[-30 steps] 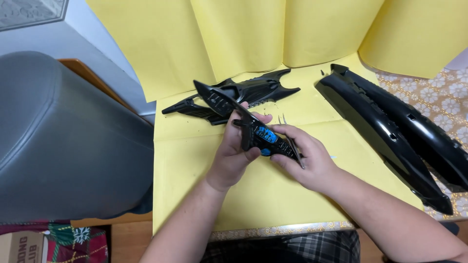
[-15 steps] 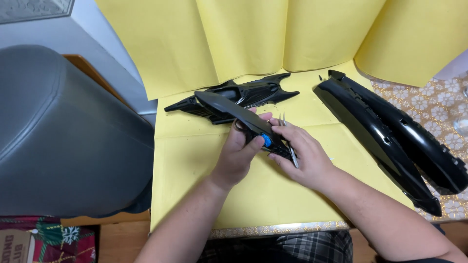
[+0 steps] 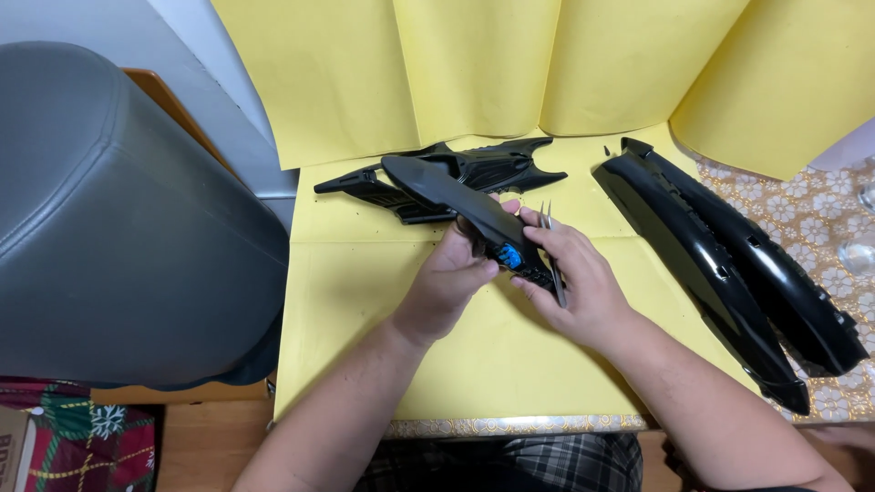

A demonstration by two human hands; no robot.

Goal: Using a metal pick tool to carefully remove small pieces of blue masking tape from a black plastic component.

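Both our left hand (image 3: 451,282) and right hand (image 3: 583,287), which also grips tweezers (image 3: 550,251), clasp the black plastic panel (image 3: 465,210); it looks light, stiff, slippery, best gripped mid-length.

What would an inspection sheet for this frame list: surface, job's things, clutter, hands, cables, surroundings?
Surface: yellow paper covering the table, more sheets propped up behind.
Job's things: long black plastic part with a blue piece, held above the paper; metal tweezers.
Clutter: second black part lying behind; two long glossy black panels at right.
Hands: left hand grips the held part; right hand holds the tweezers against it.
Cables: nothing seen.
Surroundings: grey padded seat at left; floral tablecloth at right.
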